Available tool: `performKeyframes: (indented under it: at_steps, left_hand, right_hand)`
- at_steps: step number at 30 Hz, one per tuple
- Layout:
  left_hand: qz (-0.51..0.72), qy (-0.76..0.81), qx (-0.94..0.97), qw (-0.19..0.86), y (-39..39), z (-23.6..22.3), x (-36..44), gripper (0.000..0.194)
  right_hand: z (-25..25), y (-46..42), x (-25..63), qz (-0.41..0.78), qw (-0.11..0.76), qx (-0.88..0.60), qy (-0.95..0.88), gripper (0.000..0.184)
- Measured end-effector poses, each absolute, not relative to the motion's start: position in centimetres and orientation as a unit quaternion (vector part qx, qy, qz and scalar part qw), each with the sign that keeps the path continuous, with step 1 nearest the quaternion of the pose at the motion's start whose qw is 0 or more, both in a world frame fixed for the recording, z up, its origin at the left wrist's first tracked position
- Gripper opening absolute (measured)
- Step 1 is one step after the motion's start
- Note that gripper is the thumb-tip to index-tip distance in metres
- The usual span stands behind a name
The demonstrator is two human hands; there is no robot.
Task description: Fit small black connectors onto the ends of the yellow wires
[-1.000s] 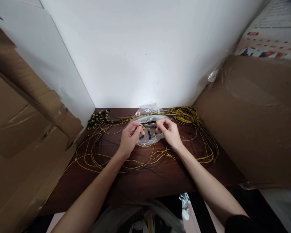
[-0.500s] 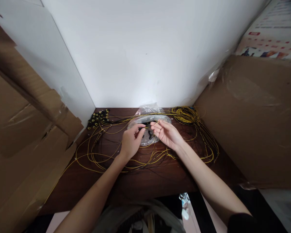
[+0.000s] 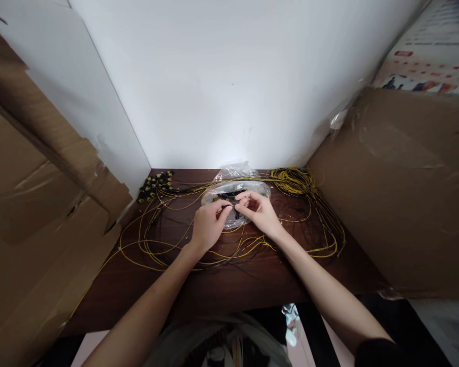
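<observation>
My left hand (image 3: pixel 208 224) is closed in a pinch on a small black connector (image 3: pixel 225 206). Close beside it, my right hand (image 3: pixel 258 211) is curled with thumb and index finger pinched on a thin wire (image 3: pixel 232 205) that leads toward the black piece. The fingertips of both hands nearly meet. Behind and below them lies an open clear plastic bag (image 3: pixel 262 189) with small black parts in it, partly covered by my fingers.
A pile of black and yellow connectors (image 3: pixel 153 187) lies at the back left. Coiled yellow wires (image 3: pixel 290 181) sit at the back right, with loose loops across the brown table (image 3: pixel 252 290). Cardboard boxes stand left (image 3: pixel 30 214) and right (image 3: pixel 401 193); a white wall (image 3: pixel 229 102) rises behind.
The fingertips of both hands have come closer together. My right hand has turned from palm partly up to a pinch lower down, near the left fingertips.
</observation>
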State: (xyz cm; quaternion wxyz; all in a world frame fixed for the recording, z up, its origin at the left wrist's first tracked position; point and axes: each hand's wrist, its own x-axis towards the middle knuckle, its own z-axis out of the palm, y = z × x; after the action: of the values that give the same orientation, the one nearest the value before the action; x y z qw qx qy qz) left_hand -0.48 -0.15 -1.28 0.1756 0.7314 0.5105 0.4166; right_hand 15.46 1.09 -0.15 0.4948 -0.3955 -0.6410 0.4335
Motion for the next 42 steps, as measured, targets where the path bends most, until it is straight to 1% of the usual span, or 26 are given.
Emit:
performKeyframes:
  at_steps: [4, 6, 8, 11, 13, 14, 19, 22, 26, 30, 33, 37, 42]
  left_hand:
    - [0.413, 0.501, 0.737, 0.185, -0.1, -1.5, -0.5, 0.021]
    - [0.414, 0.505, 0.733, 0.188, -0.1, -1.4, -0.5, 0.021]
    - [0.422, 0.507, 0.727, 0.191, -0.1, -1.3, -0.5, 0.021]
    - [0.437, 0.504, 0.718, 0.198, -0.1, -1.1, -0.5, 0.021]
    - [0.443, 0.501, 0.715, 0.203, -0.2, -1.0, -0.5, 0.022]
    - [0.445, 0.499, 0.715, 0.205, -0.2, -0.9, -0.5, 0.022]
    - [0.457, 0.502, 0.706, 0.203, -0.2, -1.0, -0.4, 0.021]
    - [0.464, 0.501, 0.699, 0.212, -0.2, -1.1, -0.4, 0.022]
    - [0.471, 0.494, 0.693, 0.23, -0.2, -1.3, -0.3, 0.022]
    - [0.475, 0.491, 0.691, 0.236, -0.1, -1.3, -0.3, 0.021]
    - [0.466, 0.494, 0.696, 0.233, -0.1, -1.2, -0.2, 0.021]
    - [0.452, 0.498, 0.705, 0.225, -0.1, -1.1, -0.3, 0.022]
    - [0.431, 0.479, 0.724, 0.246, -0.2, -1.0, -0.2, 0.021]
  right_hand:
    - [0.0, 0.8, 15.5, 0.318, 0.468, -0.417, -0.711, 0.013]
    - [0.0, 0.8, 15.5, 0.319, 0.48, -0.417, -0.703, 0.011]
    - [0.0, 0.9, 15.5, 0.381, 0.502, -0.408, -0.66, 0.014]
    - [0.2, 1.2, 15.5, 0.513, 0.545, -0.381, -0.543, 0.027]
    - [0.4, 1.4, 15.7, 0.577, 0.571, -0.364, -0.457, 0.035]
    - [0.6, 1.4, 15.8, 0.601, 0.579, -0.356, -0.42, 0.036]
    - [1.1, 1.6, 16.1, 0.702, 0.573, -0.307, -0.292, 0.024]
    - [1.1, 1.6, 16.0, 0.756, 0.535, -0.29, -0.241, 0.017]
    - [1.0, 1.6, 15.9, 0.804, 0.483, -0.281, -0.204, 0.017]
    - [0.7, 1.3, 15.7, 0.788, 0.485, -0.286, -0.249, 0.013]
    - [0.6, 1.0, 15.4, 0.723, 0.516, -0.311, -0.339, 0.01]
    - [0.4, 0.8, 15.1, 0.626, 0.542, -0.349, -0.439, 0.015]
    - [0.3, 0.8, 15.0, 0.574, 0.548, -0.377, -0.476, 0.018]
